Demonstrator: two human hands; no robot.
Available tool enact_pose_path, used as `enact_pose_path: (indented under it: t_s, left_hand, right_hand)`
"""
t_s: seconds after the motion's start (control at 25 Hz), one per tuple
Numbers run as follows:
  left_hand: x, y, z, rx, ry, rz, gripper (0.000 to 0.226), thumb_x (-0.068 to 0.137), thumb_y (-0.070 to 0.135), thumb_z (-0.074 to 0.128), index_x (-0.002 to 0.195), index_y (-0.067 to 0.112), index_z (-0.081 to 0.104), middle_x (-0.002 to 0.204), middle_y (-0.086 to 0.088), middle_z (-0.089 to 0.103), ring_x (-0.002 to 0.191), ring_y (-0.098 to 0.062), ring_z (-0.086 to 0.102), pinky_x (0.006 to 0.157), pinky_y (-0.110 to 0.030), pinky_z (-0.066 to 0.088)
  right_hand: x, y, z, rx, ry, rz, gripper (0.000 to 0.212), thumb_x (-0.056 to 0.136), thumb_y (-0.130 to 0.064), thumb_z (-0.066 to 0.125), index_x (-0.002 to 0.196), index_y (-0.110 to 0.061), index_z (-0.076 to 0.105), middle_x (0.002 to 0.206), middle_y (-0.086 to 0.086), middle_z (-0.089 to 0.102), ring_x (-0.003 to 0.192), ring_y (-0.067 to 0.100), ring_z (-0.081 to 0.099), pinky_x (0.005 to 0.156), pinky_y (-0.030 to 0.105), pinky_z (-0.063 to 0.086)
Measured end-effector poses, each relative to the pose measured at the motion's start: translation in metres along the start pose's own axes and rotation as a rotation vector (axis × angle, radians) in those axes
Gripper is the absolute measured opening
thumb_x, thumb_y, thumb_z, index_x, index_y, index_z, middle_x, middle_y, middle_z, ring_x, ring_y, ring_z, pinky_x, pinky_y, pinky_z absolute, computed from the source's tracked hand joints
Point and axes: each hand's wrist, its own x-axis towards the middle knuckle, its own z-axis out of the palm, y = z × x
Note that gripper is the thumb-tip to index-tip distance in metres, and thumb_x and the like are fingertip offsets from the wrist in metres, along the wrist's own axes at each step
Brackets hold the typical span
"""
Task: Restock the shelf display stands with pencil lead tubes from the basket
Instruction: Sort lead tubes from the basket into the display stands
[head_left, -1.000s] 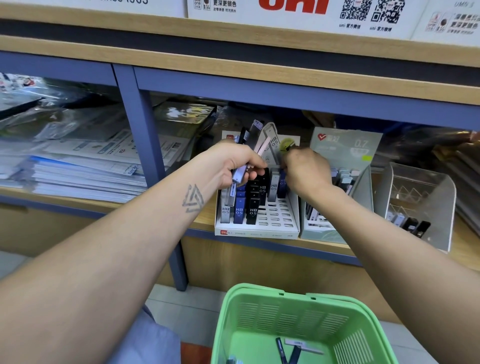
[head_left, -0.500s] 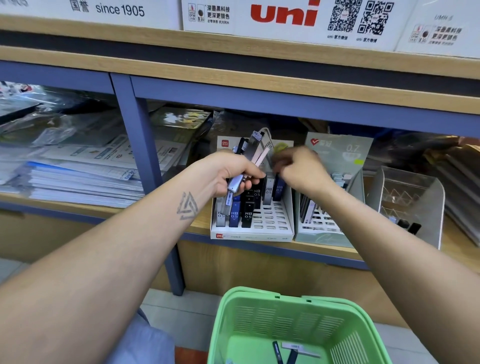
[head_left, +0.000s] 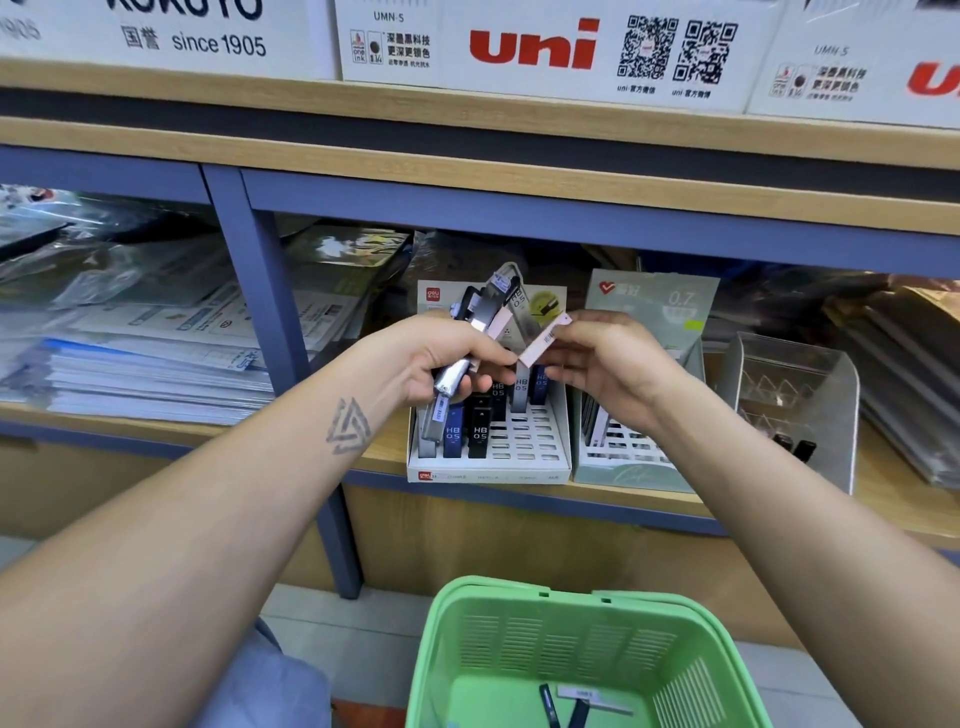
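My left hand (head_left: 447, 358) grips a bundle of several pencil lead tubes (head_left: 485, 306), which fan upward in front of the shelf. My right hand (head_left: 605, 358) pinches one pale pink tube (head_left: 543, 340), tilted, with its lower end touching the left hand's fingers. Just behind and below both hands stands the white slotted display stand (head_left: 524, 447), with several blue, black and grey HB 0.5 tubes in its left and rear slots. The green basket (head_left: 519, 623) sits below, holding a few tubes (head_left: 571, 701) at its bottom.
A pale green 0.7 display stand (head_left: 623, 467) stands right of the white one, then a clear acrylic stand (head_left: 810, 415) with two dark tubes. Stacked paper packs (head_left: 135, 364) fill the left bay beyond a blue shelf post (head_left: 260, 291). White brand boxes (head_left: 535, 47) line the upper shelf.
Both hands have come back from the white stand toward me. The right hand, earlier reaching into the stand's rear slots, now holds a pink tube taken from the left hand's bundle.
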Motion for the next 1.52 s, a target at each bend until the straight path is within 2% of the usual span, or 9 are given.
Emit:
enact_pose_path:
  t_s: [0.2, 0.28, 0.44, 0.52, 0.68, 0.88, 1.0, 1.16, 1.52]
  left_hand:
    - [-0.001, 0.003, 0.02, -0.009, 0.026, 0.037, 0.008, 0.091, 0.004, 0.068, 0.099, 0.003, 0.066, 0.072, -0.01, 0.071, 0.041, -0.007, 0.052, 0.033, -0.015, 0.039]
    - [0.003, 0.004, 0.034, 0.008, 0.03, 0.071, 0.019, 0.089, 0.003, 0.071, 0.108, 0.0, 0.066, 0.079, -0.014, 0.071, 0.042, -0.009, 0.052, 0.033, -0.016, 0.039]
    - [0.011, 0.006, 0.07, 0.053, 0.037, 0.129, 0.037, 0.084, 0.003, 0.077, 0.118, -0.003, 0.065, 0.093, -0.018, 0.069, 0.046, -0.012, 0.053, 0.035, -0.017, 0.04]
    - [0.013, 0.007, 0.084, 0.078, -0.003, 0.136, 0.029, 0.086, 0.003, 0.074, 0.113, -0.002, 0.066, 0.091, -0.017, 0.071, 0.045, -0.011, 0.052, 0.036, -0.015, 0.04]
    - [0.024, 0.008, 0.119, 0.11, -0.056, 0.131, 0.016, 0.085, 0.002, 0.074, 0.1, 0.002, 0.068, 0.079, -0.01, 0.073, 0.045, -0.009, 0.053, 0.036, -0.015, 0.04]
    - [0.037, 0.005, 0.173, 0.084, 0.012, 0.252, 0.011, 0.079, -0.006, 0.077, 0.082, 0.001, 0.07, 0.066, -0.013, 0.067, 0.042, -0.012, 0.054, 0.038, -0.019, 0.042]
    - [0.045, 0.002, 0.2, 0.109, -0.007, 0.234, 0.011, 0.079, -0.005, 0.078, 0.085, 0.0, 0.071, 0.066, -0.013, 0.069, 0.044, -0.013, 0.054, 0.04, -0.02, 0.045]
    - [0.051, -0.007, 0.223, 0.122, -0.108, 0.156, 0.015, 0.082, 0.001, 0.077, 0.095, -0.004, 0.072, 0.088, -0.023, 0.075, 0.048, -0.014, 0.054, 0.042, -0.02, 0.045]
    - [0.066, -0.014, 0.242, 0.115, -0.132, 0.137, 0.016, 0.081, 0.0, 0.076, 0.095, -0.005, 0.072, 0.092, -0.024, 0.075, 0.048, -0.013, 0.053, 0.039, -0.019, 0.043]
  right_hand:
    - [-0.02, 0.004, -0.019, -0.152, -0.103, -0.019, 0.015, 0.101, -0.007, 0.057, 0.113, -0.006, 0.066, 0.095, 0.022, 0.071, 0.079, 0.027, 0.068, 0.065, 0.03, 0.062]
    - [-0.028, 0.006, -0.029, -0.182, -0.114, -0.065, 0.016, 0.098, -0.005, 0.061, 0.113, -0.004, 0.066, 0.1, 0.024, 0.073, 0.081, 0.027, 0.071, 0.069, 0.03, 0.063]
    - [-0.039, 0.003, -0.056, -0.202, -0.044, -0.138, 0.015, 0.092, 0.0, 0.068, 0.107, -0.001, 0.067, 0.09, 0.018, 0.075, 0.08, 0.031, 0.074, 0.074, 0.036, 0.064]
    - [-0.044, 0.001, -0.07, -0.222, 0.003, -0.16, 0.017, 0.09, 0.0, 0.072, 0.106, -0.002, 0.067, 0.089, 0.018, 0.075, 0.079, 0.032, 0.074, 0.074, 0.038, 0.064]
    - [-0.055, -0.009, -0.104, -0.211, 0.142, -0.163, 0.012, 0.086, 0.004, 0.073, 0.093, -0.004, 0.068, 0.084, 0.018, 0.075, 0.07, 0.023, 0.073, 0.062, 0.028, 0.06]
    - [-0.072, -0.021, -0.153, -0.208, 0.202, -0.102, 0.01, 0.088, 0.0, 0.073, 0.098, 0.002, 0.071, 0.091, 0.026, 0.074, 0.075, 0.024, 0.073, 0.069, 0.029, 0.063]
    - [-0.088, -0.019, -0.181, -0.224, 0.255, -0.075, 0.016, 0.087, 0.002, 0.073, 0.103, 0.005, 0.069, 0.088, 0.025, 0.075, 0.077, 0.028, 0.075, 0.071, 0.032, 0.064]
    - [-0.103, -0.016, -0.208, -0.23, 0.293, -0.091, 0.013, 0.087, 0.005, 0.071, 0.1, 0.005, 0.068, 0.086, 0.023, 0.075, 0.082, 0.032, 0.076, 0.068, 0.029, 0.063]
    - [-0.107, -0.013, -0.231, -0.182, 0.264, -0.053, 0.017, 0.091, 0.007, 0.064, 0.106, 0.001, 0.07, 0.095, 0.022, 0.076, 0.09, 0.03, 0.076, 0.077, 0.031, 0.062]
